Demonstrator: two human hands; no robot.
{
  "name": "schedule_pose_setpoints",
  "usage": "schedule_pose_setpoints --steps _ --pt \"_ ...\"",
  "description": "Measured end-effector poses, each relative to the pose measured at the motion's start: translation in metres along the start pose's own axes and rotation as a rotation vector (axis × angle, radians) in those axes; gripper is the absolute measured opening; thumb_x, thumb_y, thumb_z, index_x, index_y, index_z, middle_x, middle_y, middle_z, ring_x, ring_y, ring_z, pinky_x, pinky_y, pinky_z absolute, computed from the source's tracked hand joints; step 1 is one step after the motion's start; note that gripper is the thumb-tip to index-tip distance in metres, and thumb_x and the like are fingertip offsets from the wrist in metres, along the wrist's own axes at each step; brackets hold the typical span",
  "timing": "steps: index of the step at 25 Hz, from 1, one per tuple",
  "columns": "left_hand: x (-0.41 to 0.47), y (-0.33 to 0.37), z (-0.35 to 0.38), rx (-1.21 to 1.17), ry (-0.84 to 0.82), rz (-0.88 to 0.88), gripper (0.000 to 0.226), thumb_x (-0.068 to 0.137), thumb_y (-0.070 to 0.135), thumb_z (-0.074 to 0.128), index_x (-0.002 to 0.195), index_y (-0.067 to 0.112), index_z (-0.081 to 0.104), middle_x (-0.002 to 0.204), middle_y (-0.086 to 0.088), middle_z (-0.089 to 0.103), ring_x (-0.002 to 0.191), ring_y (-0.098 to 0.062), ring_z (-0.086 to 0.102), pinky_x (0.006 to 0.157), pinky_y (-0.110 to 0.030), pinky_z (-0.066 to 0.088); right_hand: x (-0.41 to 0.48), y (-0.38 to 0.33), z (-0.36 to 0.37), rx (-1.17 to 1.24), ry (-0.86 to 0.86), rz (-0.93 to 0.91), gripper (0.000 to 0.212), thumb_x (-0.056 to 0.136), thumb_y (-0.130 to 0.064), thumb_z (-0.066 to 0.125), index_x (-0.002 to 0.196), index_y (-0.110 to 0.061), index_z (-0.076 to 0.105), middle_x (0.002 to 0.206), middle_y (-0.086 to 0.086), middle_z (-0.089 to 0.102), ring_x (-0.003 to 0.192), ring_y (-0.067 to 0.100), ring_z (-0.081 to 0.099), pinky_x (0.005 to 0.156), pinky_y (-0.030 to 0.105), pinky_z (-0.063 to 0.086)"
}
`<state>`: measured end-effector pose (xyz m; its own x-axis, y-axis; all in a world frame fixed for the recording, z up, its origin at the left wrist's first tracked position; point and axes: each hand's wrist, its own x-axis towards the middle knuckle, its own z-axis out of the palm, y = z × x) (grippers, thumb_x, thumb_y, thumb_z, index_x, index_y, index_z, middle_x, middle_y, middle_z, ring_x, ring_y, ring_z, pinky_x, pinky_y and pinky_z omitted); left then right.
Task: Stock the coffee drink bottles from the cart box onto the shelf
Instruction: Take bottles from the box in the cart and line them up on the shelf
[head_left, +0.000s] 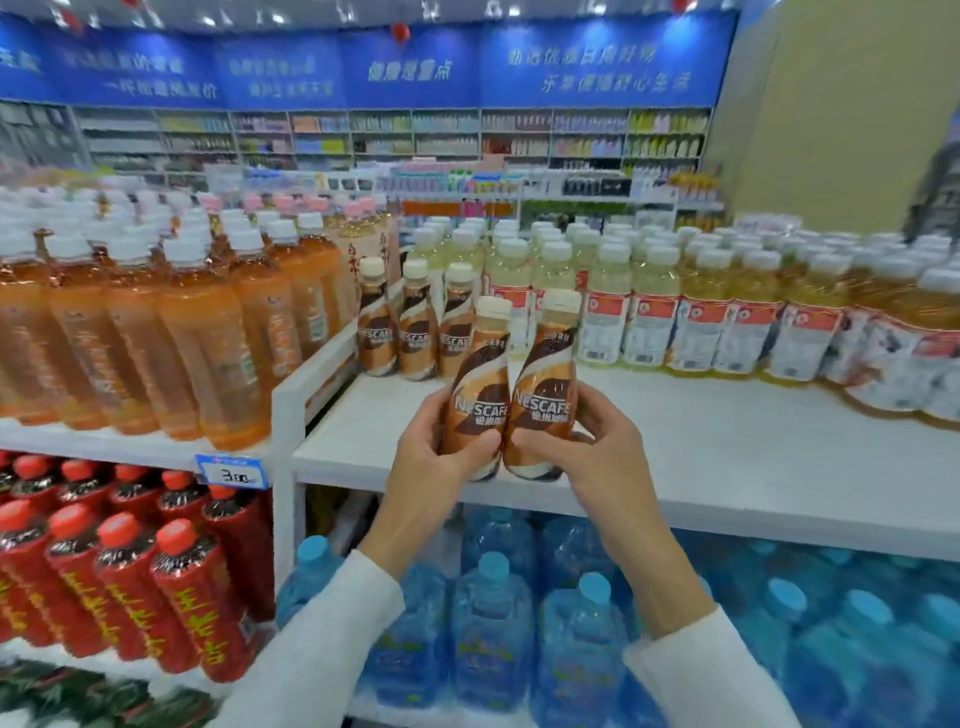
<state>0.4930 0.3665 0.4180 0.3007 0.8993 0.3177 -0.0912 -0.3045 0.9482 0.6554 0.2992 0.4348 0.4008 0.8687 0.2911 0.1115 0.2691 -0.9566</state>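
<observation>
Head view, frame centre: left hand (436, 441) grips one coffee bottle (480, 384), right hand (587, 441) grips a second bottle (545, 379), both touching, at the white shelf (727, 441) front edge. Behind, three stocked bottles (418, 327) stand between orange bottles (208, 338) and yellow bottles (649, 306).

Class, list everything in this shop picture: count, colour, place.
held coffee bottles: two, brown and cream, above shelf front
shelved coffee bottles: three, brown and cream, shelf back
orange bottles: many, orange, upper left
pale bottles: many, yellowish, right of coffee
red bottles: many, red, lower left
blue bottles: many, blue, under shelf
price tag: one, blue-white, left shelf edge
shelf: one, white, centre
left hand: one, grips left bottle
right hand: one, grips right bottle
</observation>
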Motion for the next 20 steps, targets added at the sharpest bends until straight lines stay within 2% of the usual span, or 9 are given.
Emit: schedule_pose_setpoints --steps 3,7,12,14,17,18,20 --pt "0.03 -0.01 0.006 0.056 -0.04 -0.022 0.053 0.083 0.011 0.08 0.118 0.044 0.057 0.109 0.025 0.072 0.102 0.008 0.067 0.078 -0.01 0.054 0.019 0.007 -0.003 -0.051 0.041 0.001 0.06 0.07 -0.013 0.089 0.123 -0.028 0.064 0.101 -0.023 0.074 0.088 -0.004 0.071 0.065 0.01 0.054" --pt "0.049 -0.021 0.006 0.096 -0.108 -0.061 0.062 0.082 0.003 0.079 0.126 0.038 0.053 0.117 0.02 0.068 0.101 0.012 0.065 0.077 -0.007 0.051 0.029 0.023 -0.007 -0.099 0.07 0.015 0.069 0.069 -0.01 0.089 0.127 -0.03 0.058 0.111 -0.016 0.072 0.093 -0.002 0.071 0.069 0.012 0.055" --pt "0.057 -0.026 0.006 0.12 -0.177 -0.067 0.064 0.087 0.006 0.073 0.142 0.03 0.048 0.127 0.017 0.066 0.115 0.004 0.062 0.104 -0.028 0.049 0.034 0.032 -0.007 -0.107 0.051 0.011 0.07 0.072 0.0 0.085 0.128 -0.03 0.056 0.113 -0.011 0.073 0.1 0.005 0.071 0.079 0.02 0.058" --pt "0.055 -0.025 0.004 0.147 -0.201 -0.081 0.065 0.089 0.011 0.074 0.143 0.031 0.046 0.13 0.017 0.063 0.121 0.001 0.059 0.109 -0.032 0.046 0.032 0.033 -0.007 -0.132 0.044 0.008 0.07 0.074 0.0 0.085 0.13 -0.029 0.054 0.116 -0.012 0.072 0.103 0.002 0.07 0.086 0.021 0.058" --pt "0.044 -0.02 0.004 0.275 -0.119 -0.036 0.073 0.08 0.027 0.083 0.142 0.035 0.046 0.127 0.021 0.06 0.118 0.0 0.057 0.1 -0.024 0.048 0.024 0.029 -0.006 -0.219 0.139 0.032 0.077 0.073 -0.022 0.09 0.138 -0.03 0.05 0.125 -0.018 0.064 0.108 0.001 0.065 0.095 0.024 0.055" --pt "0.041 -0.018 0.005 0.315 -0.062 -0.017 0.074 0.076 0.03 0.086 0.141 0.033 0.049 0.126 0.02 0.06 0.115 -0.001 0.058 0.096 -0.021 0.049 0.021 0.029 -0.004 -0.255 0.188 0.043 0.077 0.071 -0.031 0.091 0.137 -0.031 0.05 0.124 -0.018 0.063 0.108 0.001 0.063 0.095 0.026 0.054" --pt "0.039 -0.017 0.009 0.369 0.04 0.004 0.071 0.074 0.031 0.088 0.137 0.027 0.054 0.124 0.012 0.06 0.113 -0.007 0.06 0.096 -0.026 0.053 0.014 0.031 0.002 -0.32 0.267 0.034 0.068 0.069 -0.041 0.09 0.127 -0.035 0.055 0.115 -0.021 0.065 0.102 0.0 0.065 0.09 0.026 0.055"
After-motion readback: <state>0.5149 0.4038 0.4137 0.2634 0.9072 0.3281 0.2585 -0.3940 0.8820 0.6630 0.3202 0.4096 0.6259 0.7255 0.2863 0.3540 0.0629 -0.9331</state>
